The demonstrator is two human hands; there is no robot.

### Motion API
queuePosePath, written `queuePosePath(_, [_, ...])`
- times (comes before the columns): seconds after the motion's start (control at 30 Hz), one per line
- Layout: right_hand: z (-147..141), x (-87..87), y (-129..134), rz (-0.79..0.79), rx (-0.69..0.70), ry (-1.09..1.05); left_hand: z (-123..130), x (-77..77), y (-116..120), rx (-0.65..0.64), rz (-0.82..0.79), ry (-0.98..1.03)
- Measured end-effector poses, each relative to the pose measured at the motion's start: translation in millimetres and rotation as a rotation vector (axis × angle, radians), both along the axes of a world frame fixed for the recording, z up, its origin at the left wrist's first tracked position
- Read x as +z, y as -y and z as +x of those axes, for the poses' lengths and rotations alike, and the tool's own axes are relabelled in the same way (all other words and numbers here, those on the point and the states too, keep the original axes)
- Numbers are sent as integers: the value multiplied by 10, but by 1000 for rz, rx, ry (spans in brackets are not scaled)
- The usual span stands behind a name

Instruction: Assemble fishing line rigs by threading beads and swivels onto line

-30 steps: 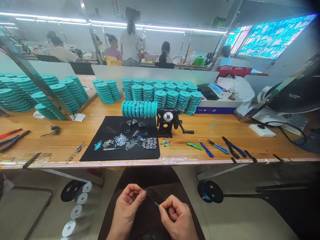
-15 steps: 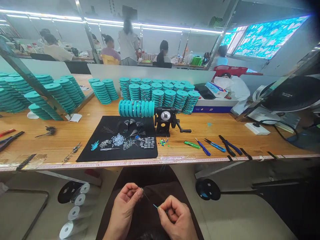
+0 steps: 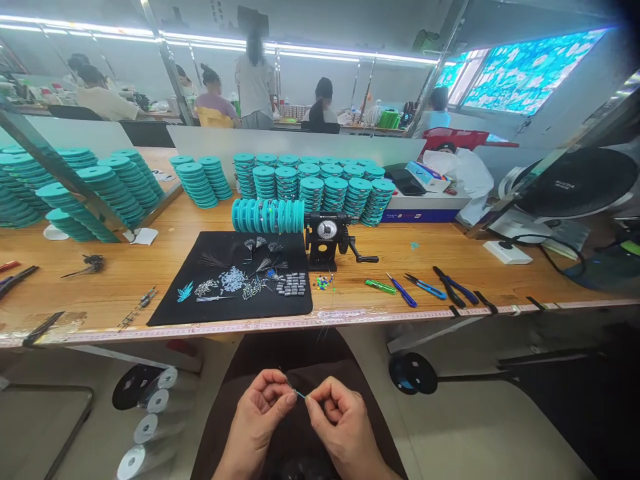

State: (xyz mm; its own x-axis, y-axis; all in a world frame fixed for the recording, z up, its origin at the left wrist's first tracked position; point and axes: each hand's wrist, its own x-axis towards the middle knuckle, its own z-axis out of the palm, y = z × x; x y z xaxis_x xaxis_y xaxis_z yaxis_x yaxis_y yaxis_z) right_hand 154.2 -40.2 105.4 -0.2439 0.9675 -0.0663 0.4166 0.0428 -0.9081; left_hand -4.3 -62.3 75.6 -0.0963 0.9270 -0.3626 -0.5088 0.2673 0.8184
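Above the dark cloth (image 3: pixel 280 433) on my lap, my hands nearly meet. My left hand (image 3: pixel 265 403) pinches a thin dark line; any small part at its fingertips is too fine to make out. A thin light-blue sleeve (image 3: pixel 299 394) bridges the gap between my fingertips. My right hand (image 3: pixel 337 413) is closed in a pinch on the sleeve's right end. On the bench ahead, a black mat (image 3: pixel 240 311) bears similar light-blue sleeves (image 3: pixel 185 291), grey-blue bits (image 3: pixel 233 279), small metal parts (image 3: pixel 205 287) and grey cylinders (image 3: pixel 292 285).
Behind the mat stands a hand-cranked winder (image 3: pixel 327 237) carrying teal spools (image 3: pixel 267 215). More spool stacks (image 3: pixel 311 193) line the back. To the right lie a green-handled tool (image 3: pixel 380 287), a blue screwdriver (image 3: pixel 403 291) and pliers (image 3: pixel 454 287). Coloured beads (image 3: pixel 324 283) sit beside the mat.
My hands have come closer together, and the light-blue sleeve now reaches my left fingertips. The view has shifted slightly.
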Motion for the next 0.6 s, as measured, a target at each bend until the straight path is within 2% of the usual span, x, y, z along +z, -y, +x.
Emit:
queuePosePath(0.13, [-31,27,-8,-34,23,-38,42,-28,9,-55,-42,87])
queuePosePath(0.23, [-27,4,0,-61,16,-47,47,-23,10,-90,-74,44])
queuePosePath(0.33, [-15,-32,8,-83,6,-51,46,30,7,-152,-35,-104])
queuePosePath(0.47, [-6,-41,7,-115,27,-52,39,117,-4,-191,101,-347])
queuePosePath(0.6, [-16,31,-9,-5,32,-66,23,162,4,-243,180,-625])
